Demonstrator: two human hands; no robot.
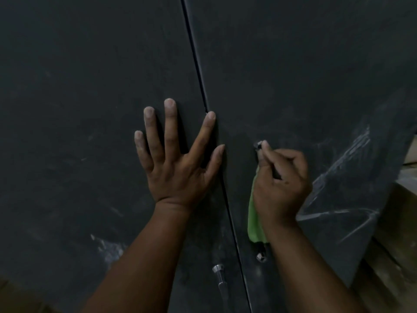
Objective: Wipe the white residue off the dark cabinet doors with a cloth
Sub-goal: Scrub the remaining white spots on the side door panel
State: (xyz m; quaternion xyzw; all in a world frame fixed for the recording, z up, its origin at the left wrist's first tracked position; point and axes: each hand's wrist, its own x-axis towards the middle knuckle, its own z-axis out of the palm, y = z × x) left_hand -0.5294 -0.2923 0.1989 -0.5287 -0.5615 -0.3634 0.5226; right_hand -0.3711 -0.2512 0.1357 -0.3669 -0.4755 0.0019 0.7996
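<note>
Left hand (174, 163): fingers straight and spread wide, palm flat against the left door (90, 109). The forefinger tip and thumb tip reach the narrow gap (198, 71) between the two doors; the remaining fingers lie wholly on the left door. Fingernails carry a pale dusty film.

Right hand (282, 181): fingers curled into a loose fist on the right door (304, 64). Thumb and forefinger are pinched together around a small object (258, 145) with a dark body and a pale tip, held against the door surface. What the object is cannot be told. The same hand grips a green cloth (253, 213), which hangs down from under the palm along the inner side of the wrist, close to the door.

Both forearms enter from the bottom of the frame and rise toward the doors.

White residue (338, 168): heaviest on the right door, in streaks and smears to the right of the right hand, running down toward the door's lower right edge. A smaller white patch (108, 247) lies on the left door, beside the left forearm. Faint scuffs show elsewhere on both doors.

Hardware: a metal handle (219, 276) stands on the left door low down, just beside the gap. A second metal fitting (261, 256) sits on the right door just below the hanging end of the cloth.

A pale wooden surface (401, 222) shows beyond the right door's edge.
</note>
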